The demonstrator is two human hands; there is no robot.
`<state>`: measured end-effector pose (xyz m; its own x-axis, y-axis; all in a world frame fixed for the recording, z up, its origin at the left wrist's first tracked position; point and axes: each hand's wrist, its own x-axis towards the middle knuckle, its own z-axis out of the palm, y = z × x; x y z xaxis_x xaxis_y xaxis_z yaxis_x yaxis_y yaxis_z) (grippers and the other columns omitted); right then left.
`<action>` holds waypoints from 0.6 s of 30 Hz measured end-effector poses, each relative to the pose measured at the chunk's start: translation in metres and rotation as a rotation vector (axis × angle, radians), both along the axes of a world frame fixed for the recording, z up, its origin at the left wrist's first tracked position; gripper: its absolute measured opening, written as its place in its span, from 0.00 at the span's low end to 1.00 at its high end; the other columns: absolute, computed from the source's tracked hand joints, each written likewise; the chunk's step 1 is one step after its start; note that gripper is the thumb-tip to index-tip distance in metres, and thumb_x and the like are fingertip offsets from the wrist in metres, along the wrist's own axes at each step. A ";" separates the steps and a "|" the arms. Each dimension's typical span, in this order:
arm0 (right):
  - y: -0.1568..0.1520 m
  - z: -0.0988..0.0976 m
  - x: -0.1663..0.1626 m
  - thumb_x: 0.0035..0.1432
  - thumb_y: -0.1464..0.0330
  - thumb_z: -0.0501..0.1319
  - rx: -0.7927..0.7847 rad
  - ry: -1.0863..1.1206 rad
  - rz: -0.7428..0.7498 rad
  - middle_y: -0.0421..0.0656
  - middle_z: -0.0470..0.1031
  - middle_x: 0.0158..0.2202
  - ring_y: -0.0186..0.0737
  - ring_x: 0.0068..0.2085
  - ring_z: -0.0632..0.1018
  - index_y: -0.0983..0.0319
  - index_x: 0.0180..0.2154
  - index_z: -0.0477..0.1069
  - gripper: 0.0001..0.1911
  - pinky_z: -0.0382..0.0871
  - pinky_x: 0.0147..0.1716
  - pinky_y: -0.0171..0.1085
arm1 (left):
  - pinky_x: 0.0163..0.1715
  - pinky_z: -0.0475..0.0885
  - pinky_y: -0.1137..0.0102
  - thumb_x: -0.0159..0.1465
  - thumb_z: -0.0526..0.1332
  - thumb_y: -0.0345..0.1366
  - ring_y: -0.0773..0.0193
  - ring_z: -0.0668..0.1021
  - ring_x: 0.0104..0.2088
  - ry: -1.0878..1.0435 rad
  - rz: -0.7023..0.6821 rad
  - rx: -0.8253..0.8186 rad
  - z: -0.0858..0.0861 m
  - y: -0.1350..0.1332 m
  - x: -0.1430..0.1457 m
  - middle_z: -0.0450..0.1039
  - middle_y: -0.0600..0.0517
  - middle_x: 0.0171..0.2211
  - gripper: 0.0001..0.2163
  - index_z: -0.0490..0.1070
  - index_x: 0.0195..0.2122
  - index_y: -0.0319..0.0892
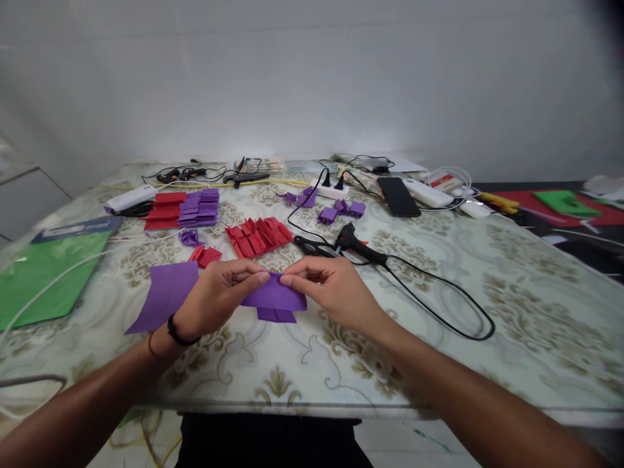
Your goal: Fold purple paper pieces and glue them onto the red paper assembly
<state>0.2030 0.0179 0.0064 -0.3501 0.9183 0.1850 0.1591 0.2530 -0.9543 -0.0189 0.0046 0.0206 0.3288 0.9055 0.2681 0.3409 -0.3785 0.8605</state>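
Both hands pinch the top edge of a piece of purple paper [275,299], thumbs toward me. My left hand [221,289] grips its left part, and my right hand [331,286] grips its right part, with the fingertips close together. Just below the held paper, a folded purple paper piece [277,316] shows on the table, partly covered. A larger purple sheet [168,289] lies under and left of my left wrist. Beyond my hands sit a row of folded red paper pieces [258,237] and a small red folded piece [205,255].
A black glue gun [361,246] with a looped cord lies right of my hands, beside black-handled scissors [312,247]. Green paper [53,279] is at the left. Farther back are a phone [398,197], a power strip [332,192] and small purple folded pieces [341,210].
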 end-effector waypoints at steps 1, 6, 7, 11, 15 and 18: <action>0.000 0.001 0.000 0.59 0.61 0.70 0.004 0.001 -0.002 0.41 0.82 0.28 0.36 0.27 0.76 0.60 0.33 0.84 0.09 0.67 0.27 0.35 | 0.32 0.77 0.71 0.69 0.66 0.40 0.62 0.83 0.31 0.005 0.003 0.013 0.000 0.000 -0.001 0.86 0.50 0.32 0.10 0.85 0.37 0.42; -0.002 0.003 0.002 0.59 0.63 0.70 0.032 -0.026 -0.016 0.41 0.84 0.29 0.37 0.28 0.78 0.60 0.33 0.85 0.08 0.68 0.29 0.36 | 0.28 0.74 0.73 0.68 0.67 0.42 0.63 0.82 0.30 -0.038 -0.022 -0.052 -0.003 0.000 -0.001 0.85 0.50 0.32 0.10 0.84 0.35 0.41; -0.002 0.003 0.003 0.59 0.63 0.70 0.035 -0.030 -0.020 0.41 0.84 0.29 0.37 0.28 0.78 0.60 0.33 0.84 0.08 0.68 0.29 0.36 | 0.26 0.74 0.74 0.67 0.68 0.42 0.63 0.82 0.29 -0.042 -0.038 -0.098 -0.005 0.000 -0.001 0.84 0.50 0.31 0.10 0.83 0.35 0.41; 0.001 0.002 0.003 0.58 0.61 0.71 -0.048 -0.018 0.005 0.41 0.83 0.30 0.36 0.28 0.77 0.61 0.35 0.83 0.10 0.67 0.28 0.34 | 0.29 0.76 0.74 0.62 0.71 0.40 0.63 0.83 0.30 -0.066 -0.048 -0.263 -0.008 0.001 0.000 0.84 0.51 0.32 0.09 0.81 0.37 0.40; 0.005 -0.002 0.003 0.55 0.58 0.73 -0.152 0.013 0.102 0.39 0.81 0.29 0.36 0.30 0.77 0.62 0.33 0.80 0.13 0.67 0.29 0.34 | 0.35 0.79 0.72 0.61 0.72 0.40 0.61 0.85 0.35 -0.142 -0.027 -0.288 -0.008 0.003 0.000 0.84 0.52 0.33 0.09 0.81 0.38 0.42; 0.007 -0.004 0.004 0.55 0.57 0.73 -0.130 0.002 0.088 0.38 0.77 0.26 0.34 0.28 0.75 0.62 0.28 0.77 0.15 0.65 0.28 0.33 | 0.37 0.80 0.70 0.60 0.74 0.40 0.59 0.85 0.36 -0.153 -0.064 -0.313 -0.008 0.004 0.000 0.84 0.52 0.34 0.09 0.81 0.38 0.42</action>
